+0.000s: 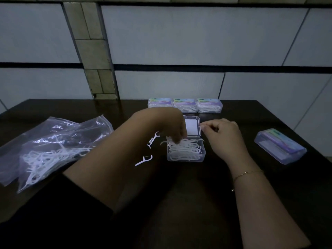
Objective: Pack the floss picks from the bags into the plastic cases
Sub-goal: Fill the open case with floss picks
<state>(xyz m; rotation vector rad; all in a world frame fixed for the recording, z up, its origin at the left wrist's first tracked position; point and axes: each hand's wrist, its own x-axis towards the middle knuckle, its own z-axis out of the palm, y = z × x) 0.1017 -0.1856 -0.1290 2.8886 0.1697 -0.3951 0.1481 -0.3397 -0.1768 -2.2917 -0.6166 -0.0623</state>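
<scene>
on the far left of the dark worktop [179,186], crumpled clear plastic bags [53,139] are lying in a heap; how many there are cannot be told, and a tangle of white floss picks [41,160] is showing through the lower part, too many to count. just right of the heap the left forearm is crossing the worktop toward the middle. two loose picks are lying on the bare surface beside it: one upper loose pick [153,139] near the wrist and one lower loose pick [144,159] nearer the person. the left hand [172,126] is reaching down with curled fingers into the open case [186,151], its grip pinching at the picks heaped inside; exactly how many it is grasping cannot be told. that one clear case is sitting at the centre with its lid [192,126] standing open behind it, filled with a pile of white picks that are spilling slightly over the rim. behind it, along the far edge, three closed cases [185,104] with coloured labels are standing side by side, touching. to the right of the open case the right hand [222,133] is hovering with its fingers curled, its grip pinching one thin pick [208,122] by the lid's corner; a thin bracelet [246,174] is circling that wrist. well apart on the right, one more closed case [280,145] is lying at an angle
</scene>
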